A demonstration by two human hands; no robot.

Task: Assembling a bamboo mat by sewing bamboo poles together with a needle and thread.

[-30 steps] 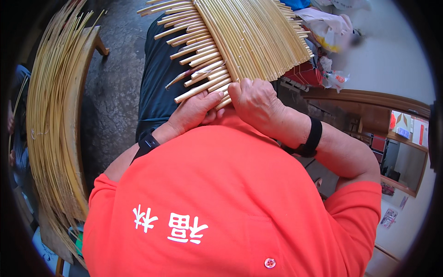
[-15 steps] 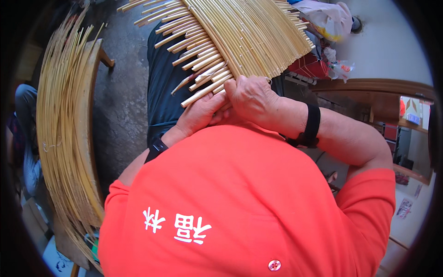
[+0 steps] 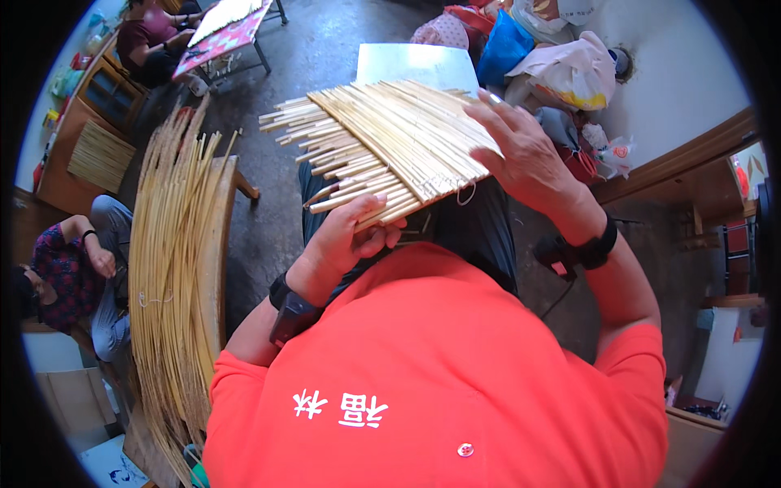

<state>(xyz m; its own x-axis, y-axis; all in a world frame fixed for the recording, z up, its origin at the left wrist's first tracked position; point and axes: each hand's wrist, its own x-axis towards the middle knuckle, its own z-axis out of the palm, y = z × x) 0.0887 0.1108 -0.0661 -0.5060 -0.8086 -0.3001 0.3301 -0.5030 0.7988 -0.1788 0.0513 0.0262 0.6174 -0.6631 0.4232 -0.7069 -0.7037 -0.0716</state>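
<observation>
A mat of pale straw-coloured stalks point(image 3: 399, 146) is held up in front of my chest, tilted over my lap. Its left stalk ends stick out unevenly past a crosswise stalk, and rows of stitching run through its body. A loose loop of thread point(image 3: 466, 195) hangs from the near right corner. My left hand point(image 3: 350, 240) grips the near left stalk ends, thumb on top and fingers curled underneath. At the mat's right edge, my right hand point(image 3: 525, 150) has its fingers stretched out and spread; whether its fingertips touch the mat is hard to tell.
A long bundle of stalks point(image 3: 175, 309) lies on a wooden bench point(image 3: 213, 276) to my left. Beyond it sits a person point(image 3: 77, 268); another works at a table point(image 3: 232, 32) far left. A white board point(image 3: 419, 65) and several bags point(image 3: 561, 69) are ahead.
The mat has come lower and nearer in view, its far edge now showing. My right hand has left the near corner beside my left hand and spread out at the right edge.
</observation>
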